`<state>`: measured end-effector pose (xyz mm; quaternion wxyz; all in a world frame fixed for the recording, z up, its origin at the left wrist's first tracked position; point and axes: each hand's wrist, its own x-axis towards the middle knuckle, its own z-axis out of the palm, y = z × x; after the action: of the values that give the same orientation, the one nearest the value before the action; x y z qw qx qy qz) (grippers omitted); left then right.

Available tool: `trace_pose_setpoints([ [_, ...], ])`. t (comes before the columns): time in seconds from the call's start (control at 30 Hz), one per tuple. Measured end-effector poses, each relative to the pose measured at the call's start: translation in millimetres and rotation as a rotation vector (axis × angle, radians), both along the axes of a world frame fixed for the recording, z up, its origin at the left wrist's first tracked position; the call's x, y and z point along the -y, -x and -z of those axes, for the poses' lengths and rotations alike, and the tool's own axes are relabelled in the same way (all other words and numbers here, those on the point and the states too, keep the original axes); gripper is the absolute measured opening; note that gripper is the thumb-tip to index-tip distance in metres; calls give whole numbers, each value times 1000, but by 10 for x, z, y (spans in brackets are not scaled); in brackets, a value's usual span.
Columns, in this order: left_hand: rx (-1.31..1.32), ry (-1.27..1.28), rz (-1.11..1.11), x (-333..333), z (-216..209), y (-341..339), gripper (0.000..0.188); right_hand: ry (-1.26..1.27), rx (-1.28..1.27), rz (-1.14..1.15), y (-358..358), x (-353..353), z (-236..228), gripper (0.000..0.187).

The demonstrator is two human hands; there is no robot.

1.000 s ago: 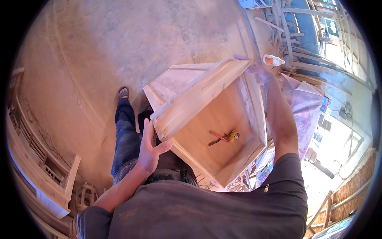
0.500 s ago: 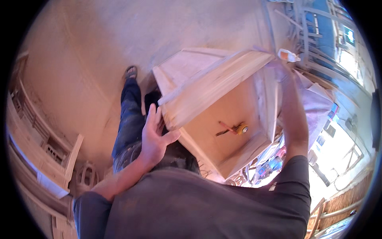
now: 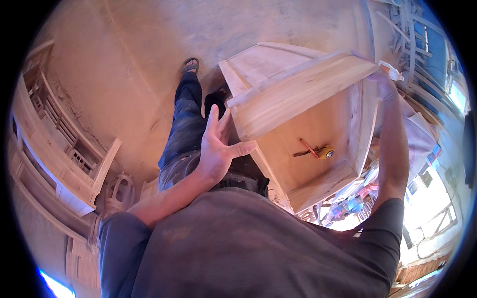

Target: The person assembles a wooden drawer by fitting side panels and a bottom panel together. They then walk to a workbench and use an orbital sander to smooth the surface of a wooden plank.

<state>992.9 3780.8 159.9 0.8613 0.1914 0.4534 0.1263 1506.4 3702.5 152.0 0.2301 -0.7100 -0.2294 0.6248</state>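
Note:
A pale wooden cabinet (image 3: 293, 64) stands before me, with a thick board (image 3: 303, 94) across its upper edge. My left hand (image 3: 217, 149) is at the board's left end, fingers and thumb spread; whether the palm touches the wood I cannot tell. At the board's far right end is my right hand (image 3: 383, 85), its fingers blurred and partly hidden. Inside the open recess, a yellow tape measure (image 3: 326, 152) lies on the brown panel (image 3: 318, 129). Beside it are a red pencil-like stick (image 3: 309, 148) and a thin dark piece (image 3: 300, 153).
Carved wooden furniture pieces (image 3: 64, 149) line the left side. A white bottle (image 3: 391, 71) is past my right hand. Wooden strips (image 3: 412, 49) lean against a blue wall at the far right. My sandalled foot (image 3: 190, 64) is on the dusty floor (image 3: 149, 54).
My view has shifted, so the cabinet, board and both hands appear farther right. My hands remain at the board's two ends, and the tape measure still lies in the recess.

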Motion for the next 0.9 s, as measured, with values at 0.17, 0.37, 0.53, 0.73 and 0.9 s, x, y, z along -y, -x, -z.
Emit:
trace_pose_setpoints([
  [0.17,-6,36,-28,-26,-55,-19,131,-4,6,38,142,-60,-83,102],
  [0.37,-10,4,-24,-10,-31,-5,135,-1,100,22,159,-56,-101,99],
  [0.53,-14,15,-59,-14,-85,-20,131,-3,73,11,139,-26,-96,97],
  [0.73,-32,-54,-24,47,23,11,136,-65,55,-20,82,-8,43,90],
  [0.9,-47,-33,-30,74,-28,-27,135,-74,173,-65,-11,72,104,84],
])
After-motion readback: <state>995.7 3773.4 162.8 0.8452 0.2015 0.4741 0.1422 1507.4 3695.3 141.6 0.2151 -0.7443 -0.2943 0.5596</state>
